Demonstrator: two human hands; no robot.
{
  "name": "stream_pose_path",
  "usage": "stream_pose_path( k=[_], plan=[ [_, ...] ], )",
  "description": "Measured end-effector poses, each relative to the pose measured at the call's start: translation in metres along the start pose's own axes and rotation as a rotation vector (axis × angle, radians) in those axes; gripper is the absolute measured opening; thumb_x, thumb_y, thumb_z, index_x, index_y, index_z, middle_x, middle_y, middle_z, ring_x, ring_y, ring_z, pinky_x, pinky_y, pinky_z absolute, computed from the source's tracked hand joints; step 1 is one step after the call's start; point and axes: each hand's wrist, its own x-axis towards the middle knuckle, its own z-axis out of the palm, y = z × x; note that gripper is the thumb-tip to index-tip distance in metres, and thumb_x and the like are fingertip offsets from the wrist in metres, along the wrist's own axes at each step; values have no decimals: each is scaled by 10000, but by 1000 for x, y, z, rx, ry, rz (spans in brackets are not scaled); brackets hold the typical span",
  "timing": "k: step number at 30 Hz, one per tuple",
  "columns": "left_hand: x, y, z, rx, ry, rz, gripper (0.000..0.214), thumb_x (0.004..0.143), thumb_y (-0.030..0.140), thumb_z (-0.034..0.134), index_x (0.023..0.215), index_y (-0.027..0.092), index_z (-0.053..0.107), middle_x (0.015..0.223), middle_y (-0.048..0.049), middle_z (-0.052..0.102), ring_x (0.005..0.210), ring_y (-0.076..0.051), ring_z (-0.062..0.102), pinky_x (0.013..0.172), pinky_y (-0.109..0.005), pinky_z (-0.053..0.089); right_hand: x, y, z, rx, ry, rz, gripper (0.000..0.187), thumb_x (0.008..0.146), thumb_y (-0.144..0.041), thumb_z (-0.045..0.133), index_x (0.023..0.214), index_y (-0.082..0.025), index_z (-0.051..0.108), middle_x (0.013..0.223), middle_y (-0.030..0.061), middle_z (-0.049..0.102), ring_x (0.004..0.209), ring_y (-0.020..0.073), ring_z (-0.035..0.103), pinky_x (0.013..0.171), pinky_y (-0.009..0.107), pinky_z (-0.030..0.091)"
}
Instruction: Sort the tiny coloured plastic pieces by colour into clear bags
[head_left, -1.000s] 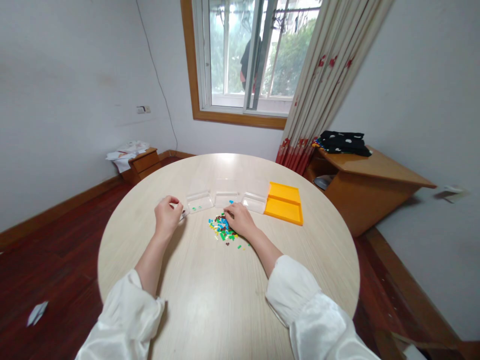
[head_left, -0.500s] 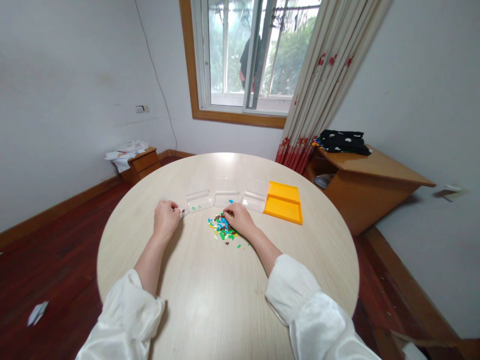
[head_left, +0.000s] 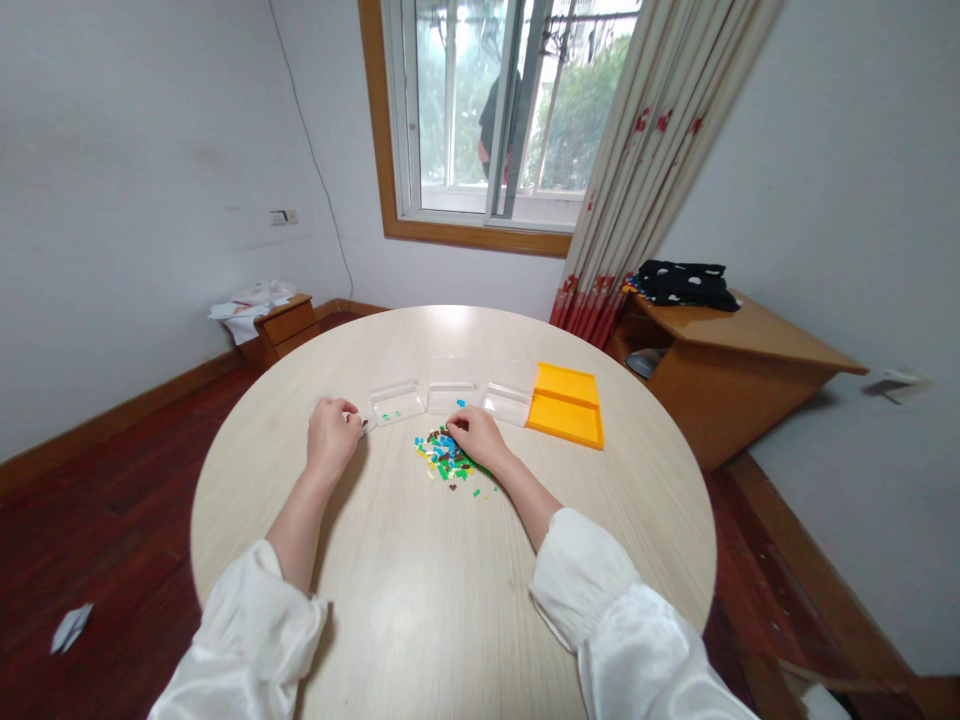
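Observation:
A heap of small building bricks (head_left: pixel 442 458) in blue, green, brown, yellow and white lies mid-table. My right hand (head_left: pixel 478 437) is over its right side, fingers bent together at the bricks; whatever they pinch is too small to make out. Off to the left, my left hand (head_left: pixel 334 438) has its fingers curled over a clear plastic box (head_left: pixel 367 427), mostly hidden, with a dark brown piece by the fingertips. Beside it stands a clear box (head_left: pixel 409 408) with a few green pieces. Two more clear boxes, a middle one (head_left: pixel 450 404) and a right one (head_left: pixel 504 408), follow.
An opened yellow case (head_left: pixel 566 422) ends the row of boxes on the right. One blue brick (head_left: pixel 461 403) lies by the middle box, and a few loose green bricks (head_left: pixel 476 492) lie in front of the heap. The round table (head_left: pixel 405 620) has a wooden desk (head_left: pixel 750 335) to its right.

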Motion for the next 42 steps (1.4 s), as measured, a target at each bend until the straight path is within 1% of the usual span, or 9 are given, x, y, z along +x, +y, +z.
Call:
stream_pose_path(
  k=[6,9,12,17,21,24,29,38,42],
  plan=[
    [-3,12,-2,-153,50,57,167,695,180,457,714,161,622,798,-75,614,787,-202,575,786,-311,449,-3,-6,-3,55,94,-14,149,802,-158,519,761,-166,663,774,31,661,735,147,596,724,261,447],
    [-7,23,-4,-247,8,75,157,691,189,461,724,166,613,783,-50,612,692,-169,542,732,-295,447,-6,-11,-6,59,141,-61,177,841,-175,481,835,-169,658,833,47,678,779,158,608,754,274,457],
    [-14,33,-6,-345,-66,120,182,711,213,459,779,167,622,762,-25,615,624,-142,503,675,-272,435,-8,-16,-7,28,171,-148,185,866,-191,469,876,-173,653,881,63,681,857,172,603,812,291,448],
    [-25,46,-4,-437,-187,231,210,753,292,495,819,153,638,722,-16,615,606,-124,479,622,-247,404,-11,-25,-4,49,153,-228,170,881,-202,478,877,-166,644,871,65,673,847,165,595,800,276,441],
    [-31,51,4,-492,-236,312,218,741,333,552,827,155,644,741,-19,629,599,-118,467,603,-243,393,-14,-31,-1,80,149,-268,157,881,-199,490,854,-161,640,837,56,669,821,158,589,790,267,438],
    [-34,55,6,-510,-271,329,231,743,360,565,814,160,654,717,-11,627,592,-116,467,602,-243,389,-16,-35,1,89,123,-293,155,883,-205,494,853,-166,641,832,50,671,821,154,589,793,265,436],
    [-35,58,4,-513,-318,321,225,761,332,533,787,160,676,663,-3,620,576,-113,470,608,-243,388,-17,-39,2,94,100,-290,174,888,-212,483,858,-177,651,852,52,681,847,158,597,806,278,444],
    [-34,56,3,-468,-311,319,267,773,342,488,825,160,676,652,-13,616,580,-127,480,615,-251,402,-16,-32,3,92,78,-315,200,877,-185,480,932,-188,673,908,57,696,900,162,602,850,305,444],
    [-27,49,-4,-362,-215,283,220,754,318,482,736,162,635,663,-21,615,610,-137,495,636,-256,405,-14,-25,1,-9,93,-247,206,862,-149,479,943,-170,667,948,75,686,933,180,586,874,326,434]
  ],
)
